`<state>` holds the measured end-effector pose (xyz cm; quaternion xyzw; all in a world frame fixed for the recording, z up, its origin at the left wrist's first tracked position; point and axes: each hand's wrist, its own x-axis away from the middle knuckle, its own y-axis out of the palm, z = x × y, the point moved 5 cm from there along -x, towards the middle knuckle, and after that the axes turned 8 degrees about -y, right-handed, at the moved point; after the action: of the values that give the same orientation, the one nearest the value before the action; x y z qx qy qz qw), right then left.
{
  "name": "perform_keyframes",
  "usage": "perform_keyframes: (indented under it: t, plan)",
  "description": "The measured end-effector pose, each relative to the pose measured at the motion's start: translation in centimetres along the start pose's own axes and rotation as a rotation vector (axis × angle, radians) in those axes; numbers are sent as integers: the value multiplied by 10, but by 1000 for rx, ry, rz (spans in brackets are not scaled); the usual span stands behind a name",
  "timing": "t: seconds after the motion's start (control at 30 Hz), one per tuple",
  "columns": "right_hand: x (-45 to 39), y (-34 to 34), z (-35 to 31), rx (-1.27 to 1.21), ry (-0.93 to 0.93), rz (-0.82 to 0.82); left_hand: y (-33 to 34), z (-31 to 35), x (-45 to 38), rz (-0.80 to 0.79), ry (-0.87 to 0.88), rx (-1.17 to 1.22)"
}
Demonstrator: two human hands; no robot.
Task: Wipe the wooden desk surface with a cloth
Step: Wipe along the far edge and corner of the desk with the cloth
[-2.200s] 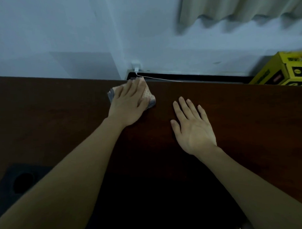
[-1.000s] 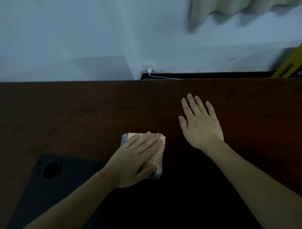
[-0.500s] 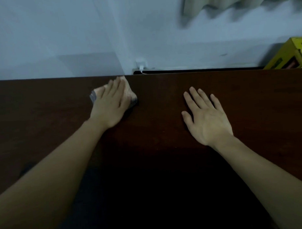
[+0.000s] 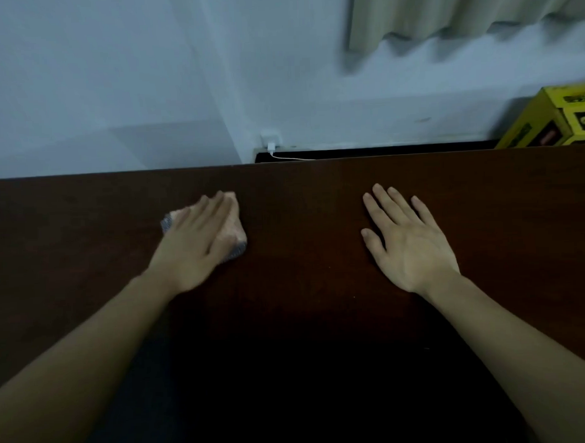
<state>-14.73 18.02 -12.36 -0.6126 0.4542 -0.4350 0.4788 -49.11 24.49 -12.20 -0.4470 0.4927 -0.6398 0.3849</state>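
Right now your left hand [image 4: 194, 249] lies flat with straight fingers, pressing the cloth [image 4: 230, 230] onto the table [image 4: 317, 204]. Most of the cloth is under your palm, with its pink corner poking out toward the charger plug [image 4: 271, 146] on the wall. Your right hand [image 4: 406, 242] rests spread and empty, farther from the cloth, on the plug's other side. So the left hand should keep wiping.

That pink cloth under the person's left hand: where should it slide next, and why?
Probably straight back toward the person. The left hand presses the pink woven cloth with grey edging flat, close to the far edge of the dark brown wooden desk, so little surface is left ahead. The right hand lies flat on the desk, well apart from that path.
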Motion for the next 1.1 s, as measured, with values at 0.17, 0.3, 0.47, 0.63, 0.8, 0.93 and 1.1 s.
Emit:
perform_keyframes:
  t: [0.17, 0.3, 0.47, 0.63, 0.8, 0.93, 1.1]
  plan:
    - [-1, 0, 0, -6, -3, 0, -6, -28, -36, 61, -183, 4]
    - [0, -2, -2, -8, -7, 6, 0, -11, -8, 58, -213, 49]
    - [1, -1, 0, 1, 2, -3, 14, 36, 77, -81, 19, 35]
    - [0, 1, -1, 7, 6, -3, 12, 20, 83, -109, 187, -39]
    - [1, 0, 1, 6, 9, -2, -1, -25, 0, 42, -107, 35]
    - [-1, 2, 0, 12, -2, -7, -2, -29, -27, 71, -233, 9]
    - [-12, -14, -17, -48, 69, -30, 0, -25, -16, 75, -186, 7]
